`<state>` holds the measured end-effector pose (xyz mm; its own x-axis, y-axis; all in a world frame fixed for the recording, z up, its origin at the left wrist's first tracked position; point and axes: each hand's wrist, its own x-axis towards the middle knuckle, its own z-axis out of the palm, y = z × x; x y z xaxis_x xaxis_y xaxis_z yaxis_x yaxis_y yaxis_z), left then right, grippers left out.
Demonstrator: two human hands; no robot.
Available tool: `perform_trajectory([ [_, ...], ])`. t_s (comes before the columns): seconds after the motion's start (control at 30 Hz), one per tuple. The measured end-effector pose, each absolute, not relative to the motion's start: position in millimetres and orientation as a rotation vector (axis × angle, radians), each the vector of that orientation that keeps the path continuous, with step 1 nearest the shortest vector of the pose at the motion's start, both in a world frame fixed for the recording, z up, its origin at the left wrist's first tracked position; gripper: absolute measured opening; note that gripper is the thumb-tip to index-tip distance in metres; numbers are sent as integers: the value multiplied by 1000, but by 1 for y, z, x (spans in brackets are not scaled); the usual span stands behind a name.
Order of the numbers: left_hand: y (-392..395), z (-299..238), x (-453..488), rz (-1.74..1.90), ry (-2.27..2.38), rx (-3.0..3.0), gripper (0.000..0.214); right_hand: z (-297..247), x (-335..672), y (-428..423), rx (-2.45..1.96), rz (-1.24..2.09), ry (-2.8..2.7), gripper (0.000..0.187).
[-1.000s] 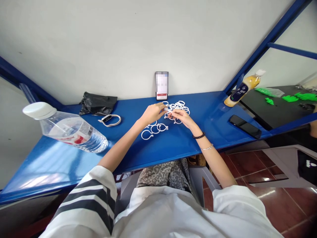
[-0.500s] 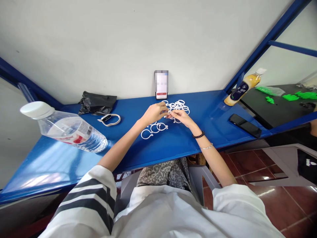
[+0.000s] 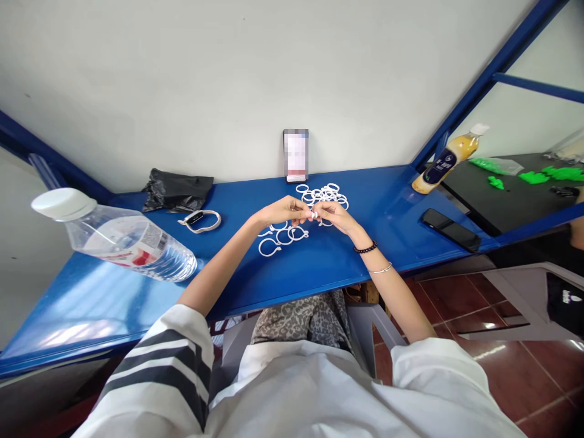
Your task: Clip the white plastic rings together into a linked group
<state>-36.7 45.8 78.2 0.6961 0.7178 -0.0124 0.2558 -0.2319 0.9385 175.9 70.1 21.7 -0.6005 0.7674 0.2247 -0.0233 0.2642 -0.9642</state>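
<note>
Over the blue table, my left hand (image 3: 285, 211) and my right hand (image 3: 335, 216) meet fingertip to fingertip. Both are closed in a pinch on a small white plastic ring (image 3: 314, 215), mostly hidden by the fingers. Just behind my right hand lies a pile of white plastic rings (image 3: 329, 193). In front of my left hand, several more loose rings (image 3: 269, 247) overlap on the tabletop; each has a small knob or eyelet at one point.
A phone (image 3: 296, 156) leans upright against the wall. On the left are a water bottle (image 3: 132, 237), a black plastic bag (image 3: 177, 190) and a wristband watch (image 3: 201, 221). To the right stand a yellow drink bottle (image 3: 449, 159) and a dark phone (image 3: 450, 230) on the blue table (image 3: 292, 277).
My left hand has come down and turned, its fingers straighter, with a white bit now showing between both hands' fingertips. My right hand stays nearly in place.
</note>
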Motion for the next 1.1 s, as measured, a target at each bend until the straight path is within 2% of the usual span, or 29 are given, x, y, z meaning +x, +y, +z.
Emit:
perform_trajectory([
  [0.3, 50, 77, -40, 537, 764, 1879, 39, 24, 178, 69, -632, 1404, -1908, 33],
  [0.77, 51, 70, -37, 459, 881, 2222, 31, 17, 176, 72, -677, 1196, -2059, 23],
  [1.1, 50, 67, -34, 367, 1025, 2291, 31, 21, 173, 67, -758, 965, -2162, 34],
])
